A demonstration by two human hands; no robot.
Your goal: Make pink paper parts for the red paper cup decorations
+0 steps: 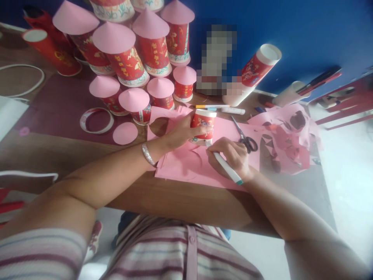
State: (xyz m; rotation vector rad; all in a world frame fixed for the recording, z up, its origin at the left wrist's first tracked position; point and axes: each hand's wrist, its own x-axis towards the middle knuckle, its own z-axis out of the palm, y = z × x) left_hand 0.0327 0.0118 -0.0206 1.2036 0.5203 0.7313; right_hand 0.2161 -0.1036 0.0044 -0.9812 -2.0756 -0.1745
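My left hand point(182, 133) is wrapped round a small red paper cup point(203, 120) with a white rim and a pale lower band. In my right hand point(231, 155) is a white marker pen point(229, 169) with a green end, its writing end toward the base of the cup. The tip itself is hidden by my fingers, so contact with the cup cannot be made out. Both hands are above stacked pink paper sheets point(177, 167). Black-handled scissors point(247, 143) lie just beyond my right hand. Behind the cup lie an orange-and-white marker point(212, 106) and a white marker point(233, 111).
Several red cups with pink cone tops point(119, 64) stand at the back left. A paper ring point(96, 120) and a pink paper disc point(125, 133) lie before them. Pink scraps point(291, 144) are heaped at right. A red-and-white tube point(256, 66) stands near the blue wall point(309, 27).
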